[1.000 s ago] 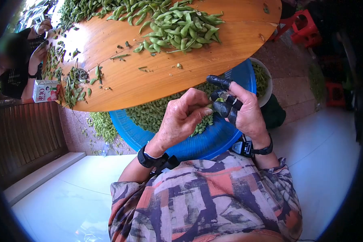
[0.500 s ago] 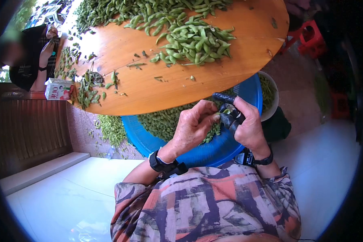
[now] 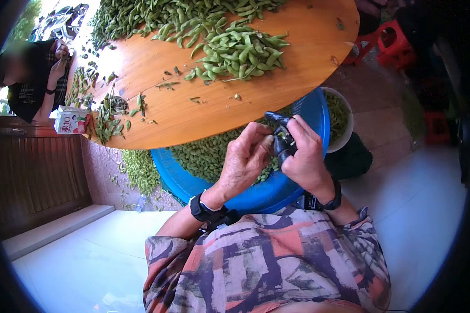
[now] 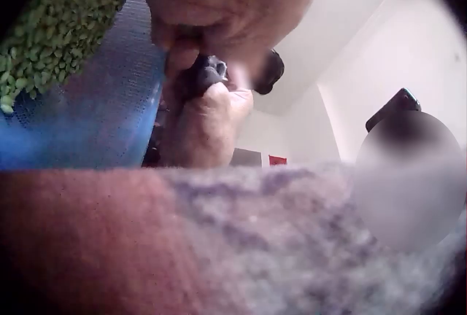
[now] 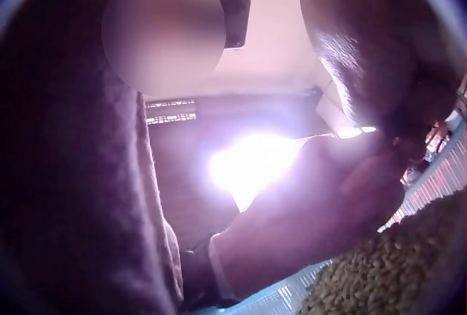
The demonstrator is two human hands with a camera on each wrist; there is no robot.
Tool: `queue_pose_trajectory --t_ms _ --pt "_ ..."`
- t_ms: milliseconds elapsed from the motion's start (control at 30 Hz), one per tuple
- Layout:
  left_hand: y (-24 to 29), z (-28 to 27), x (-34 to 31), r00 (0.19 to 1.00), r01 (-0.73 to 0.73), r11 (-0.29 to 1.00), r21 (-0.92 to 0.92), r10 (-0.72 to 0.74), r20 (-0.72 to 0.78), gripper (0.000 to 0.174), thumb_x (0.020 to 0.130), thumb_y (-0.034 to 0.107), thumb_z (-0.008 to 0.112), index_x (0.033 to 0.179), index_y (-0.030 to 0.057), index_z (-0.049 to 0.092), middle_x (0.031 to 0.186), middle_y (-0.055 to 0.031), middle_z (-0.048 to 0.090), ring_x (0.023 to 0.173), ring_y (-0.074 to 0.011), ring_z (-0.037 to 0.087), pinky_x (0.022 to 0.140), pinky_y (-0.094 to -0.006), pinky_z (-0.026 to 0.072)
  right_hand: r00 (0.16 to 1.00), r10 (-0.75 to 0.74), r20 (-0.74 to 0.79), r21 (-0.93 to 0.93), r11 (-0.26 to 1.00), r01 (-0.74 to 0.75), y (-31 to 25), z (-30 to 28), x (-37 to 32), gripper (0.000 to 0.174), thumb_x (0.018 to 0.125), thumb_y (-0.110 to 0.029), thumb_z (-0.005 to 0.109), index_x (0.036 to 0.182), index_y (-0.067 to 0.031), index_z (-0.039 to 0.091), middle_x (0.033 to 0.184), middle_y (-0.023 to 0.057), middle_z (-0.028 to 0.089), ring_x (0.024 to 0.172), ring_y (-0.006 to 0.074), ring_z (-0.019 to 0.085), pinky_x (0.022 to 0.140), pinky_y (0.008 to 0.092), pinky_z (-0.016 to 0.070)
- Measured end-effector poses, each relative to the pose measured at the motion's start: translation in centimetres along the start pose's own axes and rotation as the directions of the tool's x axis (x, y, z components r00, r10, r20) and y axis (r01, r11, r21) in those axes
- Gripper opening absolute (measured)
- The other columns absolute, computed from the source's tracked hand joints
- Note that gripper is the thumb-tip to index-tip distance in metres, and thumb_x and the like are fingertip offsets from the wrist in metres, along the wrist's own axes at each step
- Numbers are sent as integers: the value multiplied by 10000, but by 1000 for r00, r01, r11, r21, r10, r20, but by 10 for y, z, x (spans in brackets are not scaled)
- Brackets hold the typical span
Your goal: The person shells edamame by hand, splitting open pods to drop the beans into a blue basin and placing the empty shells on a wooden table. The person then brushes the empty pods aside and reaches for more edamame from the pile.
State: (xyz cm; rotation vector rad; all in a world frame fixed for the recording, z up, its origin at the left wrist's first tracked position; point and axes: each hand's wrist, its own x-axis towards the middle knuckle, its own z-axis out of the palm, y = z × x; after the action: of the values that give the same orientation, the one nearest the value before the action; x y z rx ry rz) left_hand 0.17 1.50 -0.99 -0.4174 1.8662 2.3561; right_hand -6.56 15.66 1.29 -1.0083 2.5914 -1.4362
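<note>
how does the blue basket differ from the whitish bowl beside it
The blue basket looks much larger than the whitish bowl. The basket holds small, rounded green beans, while the bowl holds longer green pieces that look like pods. The basket is a strong blue, the bowl pale. Both look round.

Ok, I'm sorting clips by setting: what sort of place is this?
Likely an informal shelling spot at a home or small shop: pods heaped on a wooden table, shelled beans in a blue basket.
</note>
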Motion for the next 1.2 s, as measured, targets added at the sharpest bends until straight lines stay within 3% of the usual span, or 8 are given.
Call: queue_pose_trajectory --t_ms 200,300,400,500,633,800,1000,1200 --pt "12 -13 -8 998 -40 999 -20 41 57 67 960 69 567 1006 22 557 824 -3 608 682 -40 496 585 -209 428 804 457 381 543 593 -594 4 -35 5 316 890 -218 660 1132 -17 626 837 -15 622 635 37 531 543 208 453" --pt "30 -33 -6 890 -400 828 393 249 381 174 833 -8 621 1003 7 591 992 -92 646 901 -221 631 778 -310 504 940 303 158 690 647 -325 43 -59 -8 864 790 -734 580 1226 11 548 809 19 615 610 34 537 500 184 441" --pt "62 -41 -14 812 -570 540 620 256 524 201 793 -35 634 991 -10 621 1084 -145 641 1036 -335 623 885 -390 512 941 327 -90 664 723 -188 81 -92 -11 683 849 -559 665 1210 14 567 848 35 638 700 61 584 597 210 493" --pt "93 -68 -3 923 -375 620 689 182 339 201 788 -80 608 971 -17 658 1010 -151 664 945 -330 660 812 -365 544 917 369 -153 93 929 -359 123 -122 -1 438 798 100 525 1231 45 559 996 79 677 910 133 609 825 250 487" --pt "109 -108 52 816 -373 162 914 525 240 202 826 -56 579 1008 -16 656 939 -146 643 845 -325 644 739 -382 517 886 402 -233 -321 828 -460 155 -136 -14 542 721 115 446 1245 26 557 942 178 605 897 287 596 823 331 466" --pt "110 -118 75 878 -287 -47 957 386 283 138 808 1 619 937 35 654 965 -115 592 964 -320 585 777 -415 506 899 293 -326 -425 803 -416 154 -135 -21 446 812 127 427 1214 17 587 888 143 619 823 215 551 778 316 453" --pt "109 -126 60 915 -151 323 934 402 9 127 794 19 686 912 25 638 838 -78 611 775 -216 616 693 -330 509 851 373 -369 -59 904 -422 111 -124 -6 430 743 137 420 1112 30 615 830 92 598 761 195 580 730 288 486" --pt "92 -101 46 942 -154 889 431 263 -207 93 862 15 675 938 -5 625 802 -58 664 676 -92 609 575 -235 490 905 331 265 472 774 -422 17 -64 29 280 887 -147 578 1124 -15 646 780 -27 611 642 42 534 583 202 458"
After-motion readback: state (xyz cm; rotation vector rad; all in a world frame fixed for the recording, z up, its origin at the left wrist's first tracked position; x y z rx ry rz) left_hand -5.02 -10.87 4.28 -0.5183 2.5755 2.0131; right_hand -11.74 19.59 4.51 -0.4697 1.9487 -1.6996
